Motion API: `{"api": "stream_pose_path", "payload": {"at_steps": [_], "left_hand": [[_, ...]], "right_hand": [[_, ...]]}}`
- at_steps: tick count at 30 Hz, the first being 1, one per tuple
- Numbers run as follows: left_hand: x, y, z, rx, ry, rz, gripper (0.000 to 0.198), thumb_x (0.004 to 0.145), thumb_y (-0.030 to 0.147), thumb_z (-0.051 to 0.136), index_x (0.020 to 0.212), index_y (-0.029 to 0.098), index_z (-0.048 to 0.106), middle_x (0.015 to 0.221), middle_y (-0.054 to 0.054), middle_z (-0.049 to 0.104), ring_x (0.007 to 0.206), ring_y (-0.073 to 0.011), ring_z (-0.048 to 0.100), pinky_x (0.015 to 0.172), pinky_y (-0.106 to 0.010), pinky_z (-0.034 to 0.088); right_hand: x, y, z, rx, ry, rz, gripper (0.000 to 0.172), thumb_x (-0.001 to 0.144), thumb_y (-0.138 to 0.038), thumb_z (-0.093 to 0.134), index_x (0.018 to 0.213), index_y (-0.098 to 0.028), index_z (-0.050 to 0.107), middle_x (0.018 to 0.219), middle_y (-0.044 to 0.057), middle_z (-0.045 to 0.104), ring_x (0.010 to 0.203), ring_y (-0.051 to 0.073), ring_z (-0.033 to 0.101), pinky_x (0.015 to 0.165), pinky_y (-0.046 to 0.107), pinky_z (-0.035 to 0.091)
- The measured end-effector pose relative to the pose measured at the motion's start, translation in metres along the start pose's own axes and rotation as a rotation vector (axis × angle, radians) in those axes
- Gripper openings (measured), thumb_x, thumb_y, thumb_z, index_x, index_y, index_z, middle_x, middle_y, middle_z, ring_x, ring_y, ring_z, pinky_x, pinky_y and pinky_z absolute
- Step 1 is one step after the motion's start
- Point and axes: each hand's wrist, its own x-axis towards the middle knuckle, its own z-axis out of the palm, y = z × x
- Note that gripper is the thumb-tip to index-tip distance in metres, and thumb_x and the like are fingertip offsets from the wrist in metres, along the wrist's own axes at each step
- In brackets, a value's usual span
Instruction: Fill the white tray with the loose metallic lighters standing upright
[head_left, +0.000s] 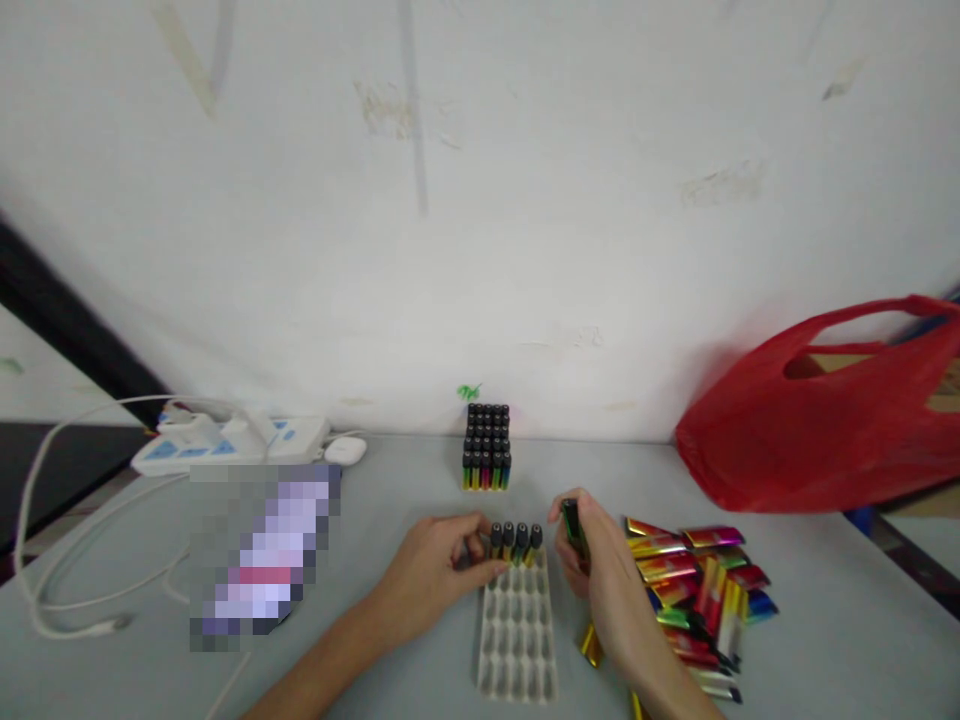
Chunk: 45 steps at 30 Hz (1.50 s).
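Note:
A white slotted tray (517, 640) lies on the grey table in front of me, with several black-capped lighters (514, 541) standing in its far row. My left hand (435, 570) rests at the tray's far left corner, fingers curled against the leftmost lighter. Just right of the tray, my right hand (596, 575) is closed round a dark green lighter (573, 525) held upright. A heap of shiny coloured lighters (697, 595) lies immediately right of that hand.
A full block of black-capped lighters (486, 447) stands at the wall. A red plastic bag (817, 420) sits far right. A white power strip (225, 440), cables (67, 590) and a blurred-out object (259, 555) occupy the left side.

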Motion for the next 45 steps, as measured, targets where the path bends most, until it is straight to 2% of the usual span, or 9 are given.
{"api": "stream_pose_path", "payload": {"at_steps": [4, 8, 14, 21, 29, 34, 38, 42, 45], "left_hand": [[0.000, 0.000, 0.001, -0.004, 0.014, 0.006, 0.025, 0.090, 0.043, 0.082, 0.086, 0.019, 0.074, 0.072, 0.005, 0.066, 0.064, -0.0146, 0.053, 0.066, -0.027, 0.035], [0.000, -0.001, 0.002, 0.006, 0.016, 0.000, 0.027, 0.089, 0.043, 0.082, 0.083, 0.019, 0.073, 0.072, 0.005, 0.066, 0.064, -0.0150, 0.053, 0.066, -0.027, 0.035], [0.001, -0.002, 0.002, 0.019, 0.015, 0.017, 0.027, 0.088, 0.044, 0.082, 0.083, 0.019, 0.073, 0.070, 0.006, 0.065, 0.063, -0.0140, 0.051, 0.066, -0.026, 0.036], [0.000, 0.001, 0.000, 0.016, 0.008, 0.006, 0.029, 0.089, 0.046, 0.082, 0.083, 0.019, 0.073, 0.067, 0.006, 0.062, 0.062, -0.0142, 0.051, 0.066, -0.026, 0.036], [0.002, -0.003, 0.002, 0.003, 0.014, 0.025, 0.025, 0.088, 0.042, 0.083, 0.085, 0.020, 0.074, 0.067, 0.007, 0.062, 0.061, -0.0137, 0.050, 0.066, -0.026, 0.035], [0.001, -0.002, 0.002, -0.015, 0.021, 0.021, 0.025, 0.087, 0.041, 0.084, 0.083, 0.019, 0.072, 0.067, 0.007, 0.062, 0.060, -0.0136, 0.049, 0.065, -0.026, 0.035], [0.001, -0.001, 0.001, -0.003, 0.018, 0.024, 0.027, 0.088, 0.041, 0.084, 0.081, 0.020, 0.070, 0.067, 0.007, 0.062, 0.060, -0.0134, 0.048, 0.065, -0.026, 0.034], [0.000, 0.000, 0.002, 0.008, 0.022, 0.026, 0.028, 0.089, 0.042, 0.083, 0.079, 0.020, 0.069, 0.067, 0.007, 0.062, 0.060, -0.0131, 0.048, 0.065, -0.026, 0.033], [0.000, -0.001, 0.002, 0.016, 0.023, 0.026, 0.029, 0.087, 0.042, 0.084, 0.078, 0.020, 0.068, 0.067, 0.007, 0.062, 0.060, -0.0132, 0.049, 0.065, -0.026, 0.033]], "right_hand": [[-0.004, -0.007, 0.000, -0.102, 0.028, -0.099, 0.051, 0.108, -0.073, 0.048, 0.115, -0.026, 0.068, 0.072, -0.003, 0.054, 0.066, 0.020, 0.052, 0.061, 0.030, 0.044], [-0.001, -0.006, -0.002, -0.157, 0.043, -0.135, 0.049, 0.106, -0.070, 0.055, 0.113, -0.025, 0.072, 0.096, 0.005, 0.072, 0.088, 0.024, 0.066, 0.082, 0.033, 0.051], [0.006, -0.007, -0.004, -0.081, 0.007, -0.086, 0.050, 0.099, -0.071, 0.065, 0.105, -0.023, 0.076, 0.101, 0.005, 0.075, 0.104, 0.028, 0.066, 0.093, 0.035, 0.051], [0.004, 0.002, -0.003, -0.233, 0.009, -0.199, 0.037, 0.108, -0.058, 0.057, 0.115, -0.025, 0.074, 0.121, 0.007, 0.075, 0.116, 0.027, 0.065, 0.108, 0.038, 0.045], [-0.002, 0.000, -0.006, -0.301, -0.025, -0.246, 0.029, 0.110, -0.051, 0.057, 0.108, -0.027, 0.072, 0.116, 0.005, 0.073, 0.111, 0.027, 0.066, 0.100, 0.036, 0.045], [-0.005, -0.009, -0.005, -0.347, -0.065, -0.302, 0.039, 0.113, -0.054, 0.051, 0.092, -0.026, 0.068, 0.100, 0.004, 0.070, 0.101, 0.026, 0.065, 0.094, 0.035, 0.044], [-0.003, -0.008, -0.005, -0.355, -0.059, -0.284, 0.044, 0.115, -0.055, 0.045, 0.091, -0.025, 0.068, 0.097, 0.004, 0.070, 0.096, 0.025, 0.065, 0.090, 0.035, 0.044], [0.002, -0.004, -0.009, -0.392, -0.003, -0.281, 0.046, 0.117, -0.053, 0.038, 0.097, -0.025, 0.069, 0.100, 0.006, 0.072, 0.100, 0.027, 0.066, 0.090, 0.037, 0.045], [0.006, -0.003, -0.014, -0.643, 0.114, -0.343, 0.044, 0.116, -0.049, 0.037, 0.102, -0.024, 0.070, 0.107, 0.010, 0.074, 0.106, 0.031, 0.066, 0.096, 0.042, 0.044]]}}
